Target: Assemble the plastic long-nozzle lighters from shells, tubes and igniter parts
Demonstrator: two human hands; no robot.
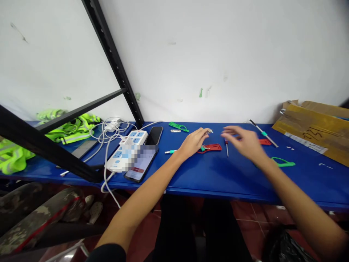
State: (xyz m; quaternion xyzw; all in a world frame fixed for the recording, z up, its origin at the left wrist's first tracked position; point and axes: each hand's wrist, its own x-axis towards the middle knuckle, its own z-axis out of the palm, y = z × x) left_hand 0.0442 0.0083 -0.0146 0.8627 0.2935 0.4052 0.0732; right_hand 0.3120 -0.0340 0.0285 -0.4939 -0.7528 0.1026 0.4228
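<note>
Pinched between the fingertips of my left hand (195,141) is a small shiny metal part (209,131), too small to make out fully. Just below that hand lies a red plastic casing half (214,147) with teal and metal bits in it. My right hand (244,143), slightly blurred, hovers with fingers apart over a screwdriver (227,149) and holds nothing visible. Another red piece (265,142) shows behind it. Beyond my left hand are a green plastic piece with a loop (178,126) and a small metal strip (175,131). A teal-and-silver rod (170,151) is partly hidden by my left arm.
On the right are a rod with a black tip (263,133), a green looped piece (283,162) and a cardboard box (313,127). At left stand a power strip (139,135), two phones (141,163), white cables, a black rack post (114,54) and yellow vests (73,127). Someone's camouflage-clad leg (46,218) shows below.
</note>
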